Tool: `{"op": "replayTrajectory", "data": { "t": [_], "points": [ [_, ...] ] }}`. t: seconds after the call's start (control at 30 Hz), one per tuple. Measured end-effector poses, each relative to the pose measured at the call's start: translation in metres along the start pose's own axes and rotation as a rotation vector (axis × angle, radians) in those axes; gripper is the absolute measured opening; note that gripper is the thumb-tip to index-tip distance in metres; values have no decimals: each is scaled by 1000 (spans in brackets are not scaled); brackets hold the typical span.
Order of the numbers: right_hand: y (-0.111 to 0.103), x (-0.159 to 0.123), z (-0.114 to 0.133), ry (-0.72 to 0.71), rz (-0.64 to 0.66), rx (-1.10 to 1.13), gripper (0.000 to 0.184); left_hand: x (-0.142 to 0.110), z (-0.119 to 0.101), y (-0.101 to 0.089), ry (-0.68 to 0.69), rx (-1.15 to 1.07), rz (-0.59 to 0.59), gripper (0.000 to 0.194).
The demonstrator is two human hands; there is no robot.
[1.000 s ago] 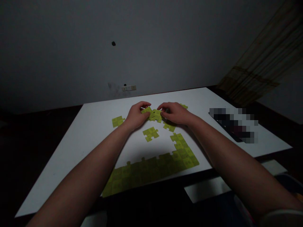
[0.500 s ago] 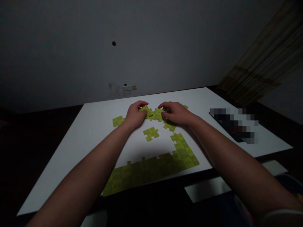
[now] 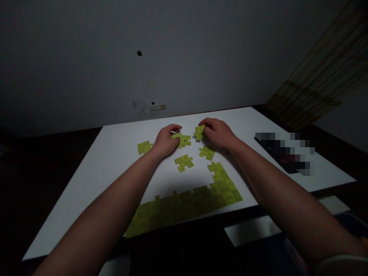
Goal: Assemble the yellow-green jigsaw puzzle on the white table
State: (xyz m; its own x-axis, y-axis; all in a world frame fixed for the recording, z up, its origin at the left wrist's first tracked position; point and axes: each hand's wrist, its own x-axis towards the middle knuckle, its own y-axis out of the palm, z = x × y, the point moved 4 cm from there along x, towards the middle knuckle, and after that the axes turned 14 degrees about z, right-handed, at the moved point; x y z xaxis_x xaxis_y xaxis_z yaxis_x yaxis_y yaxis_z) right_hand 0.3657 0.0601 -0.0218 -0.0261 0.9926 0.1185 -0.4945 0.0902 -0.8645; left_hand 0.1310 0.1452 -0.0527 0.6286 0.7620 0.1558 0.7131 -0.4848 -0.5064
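My left hand (image 3: 166, 141) is over the far middle of the table, thumb pressed on yellow-green jigsaw pieces (image 3: 186, 140) that seem to overlap. To its right, my right hand (image 3: 217, 132) pinches another jigsaw piece (image 3: 199, 133), raised a little above the tabletop with a shadow beneath it. Below that hand lies a loose piece (image 3: 207, 152). Another loose piece (image 3: 184, 162) rests between my forearms, and one more (image 3: 144, 147) sits left of my left wrist. Joined pieces (image 3: 184, 205) form an L-shaped strip along the near edge and up the right side.
The white table (image 3: 94, 168) stands before a grey wall with outlets (image 3: 157, 107). A dark, partly blurred-out object (image 3: 273, 153) lies on its right side. A curtain (image 3: 319, 73) hangs at the far right. Pale surfaces (image 3: 253, 229) show below the near edge.
My right hand has moved slightly up and right with its piece, parting it from the pieces under my left hand. The left hand has barely moved.
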Motion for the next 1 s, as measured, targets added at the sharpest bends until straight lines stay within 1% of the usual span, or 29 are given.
{"op": "replayTrajectory", "data": {
  "t": [0.13, 0.23, 0.33, 0.53, 0.67, 0.87, 1.0],
  "points": [
    [0, 0, 0, -1, 16, -7, 32, 1, 1, -7, 4, 39, -66, 49],
    [1, 1, -2, -12, 27, -10, 30, 2, 7, -13, -27, 36, -124, 50],
    [2, 1, -2, 1, 36, -24, 30, 3, 12, -15, -57, -1, -138, 50],
    [3, -1, 1, 28, 60, -53, 29, 2, 13, -9, -77, -36, -104, 50],
    [3, -1, 2, 24, 60, -36, 27, 1, 10, -7, -52, -46, -75, 48],
    [5, -2, 1, 29, 74, -28, 26, 3, 8, -4, -41, -47, 17, 42],
    [6, -2, 1, 28, 78, -51, 27, 3, 7, -3, -49, -17, 38, 43]
  ]
}}
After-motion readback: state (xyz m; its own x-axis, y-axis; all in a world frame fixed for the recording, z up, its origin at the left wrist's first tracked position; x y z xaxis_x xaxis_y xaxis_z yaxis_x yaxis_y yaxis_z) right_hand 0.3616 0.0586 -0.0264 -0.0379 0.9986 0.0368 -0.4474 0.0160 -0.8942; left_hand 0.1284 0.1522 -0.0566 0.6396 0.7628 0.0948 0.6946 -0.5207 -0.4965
